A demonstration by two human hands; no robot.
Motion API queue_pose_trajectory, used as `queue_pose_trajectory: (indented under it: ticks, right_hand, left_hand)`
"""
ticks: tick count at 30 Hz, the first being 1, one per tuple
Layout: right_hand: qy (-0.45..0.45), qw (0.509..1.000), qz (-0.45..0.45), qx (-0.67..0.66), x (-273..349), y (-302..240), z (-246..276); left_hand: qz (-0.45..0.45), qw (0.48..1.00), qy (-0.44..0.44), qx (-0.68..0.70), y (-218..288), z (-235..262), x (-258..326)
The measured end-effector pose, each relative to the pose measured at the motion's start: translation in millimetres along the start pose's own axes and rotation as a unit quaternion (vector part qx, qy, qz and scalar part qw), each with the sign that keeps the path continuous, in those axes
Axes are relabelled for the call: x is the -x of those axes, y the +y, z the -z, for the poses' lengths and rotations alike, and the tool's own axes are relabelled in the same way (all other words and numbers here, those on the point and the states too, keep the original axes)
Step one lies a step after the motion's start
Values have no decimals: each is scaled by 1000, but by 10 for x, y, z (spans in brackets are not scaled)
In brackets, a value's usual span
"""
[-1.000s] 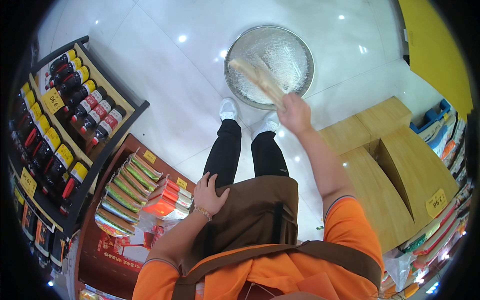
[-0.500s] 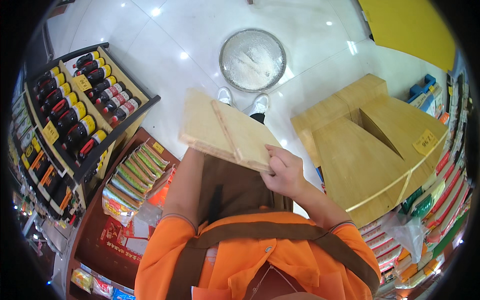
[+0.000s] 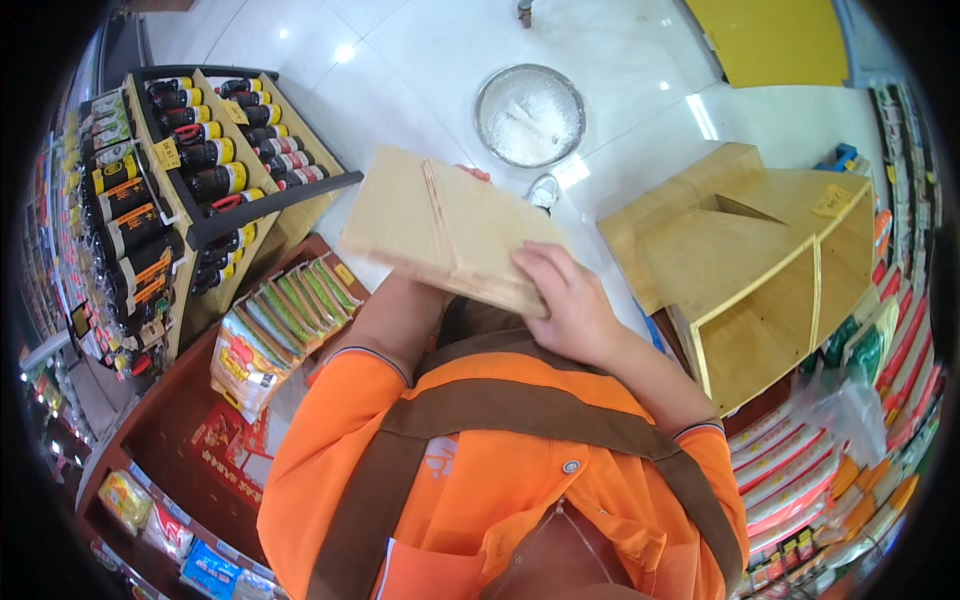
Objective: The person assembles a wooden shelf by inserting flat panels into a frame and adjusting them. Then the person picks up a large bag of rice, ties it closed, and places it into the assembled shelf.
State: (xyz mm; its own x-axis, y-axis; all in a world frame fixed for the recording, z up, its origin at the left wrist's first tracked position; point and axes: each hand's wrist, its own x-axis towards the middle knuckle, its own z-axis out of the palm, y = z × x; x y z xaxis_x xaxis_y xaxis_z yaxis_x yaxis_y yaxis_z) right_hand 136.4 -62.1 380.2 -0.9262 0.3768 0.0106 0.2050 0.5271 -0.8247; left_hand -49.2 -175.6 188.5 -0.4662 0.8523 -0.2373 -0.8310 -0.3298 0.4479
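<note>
A flat, pale wooden board (image 3: 440,230) with a narrow strip across its face is held in front of my body, tilted. My right hand (image 3: 568,298) grips its right edge, fingers on the upper face. Beneath it runs my left arm, and only the fingertips of my left hand (image 3: 474,174) show past the far edge; the board hides the rest. On the floor ahead lies a round metal tray (image 3: 490,125) with white powder in it. One of my shoes (image 3: 543,191) shows just beyond the board.
On the left, a wooden rack (image 3: 262,205) holds several dark bottles (image 3: 215,182). Nearer, packaged bags (image 3: 255,355) stand in a reddish-brown shelf unit (image 3: 150,425). A wooden bin (image 3: 740,275) with compartments stands on the right. Behind it are stacked bags (image 3: 790,480); a yellow panel (image 3: 775,45) is farther off.
The board has tilted and shifted slightly up and left. My left fingertips now show past its far edge, and my right hand lies further over its face. The whole view has shifted.
</note>
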Motion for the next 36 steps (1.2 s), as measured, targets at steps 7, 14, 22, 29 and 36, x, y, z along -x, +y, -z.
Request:
queue_pose_trajectory:
  ticks: [7,14,22,29,36]
  right_hand:
    - [48,962,-167,-209,81,-274,-61]
    - [153,822,-265,-480,565,-578,-104]
    - [244,810,-248,-472,1466,-692,-369]
    - [316,750,-174,-555,2256,-343,-314]
    - [420,570,-182,-682,3010,182,206]
  left_hand:
    - [103,963,222,-116,750,-313,481]
    - [92,960,92,-250,1260,-657,1146]
    - [146,933,77,-321,1000,-1076,1650]
    - [283,935,-5,-216,648,-1572,1572]
    - [279,903,-14,-326,-474,-1937,1251]
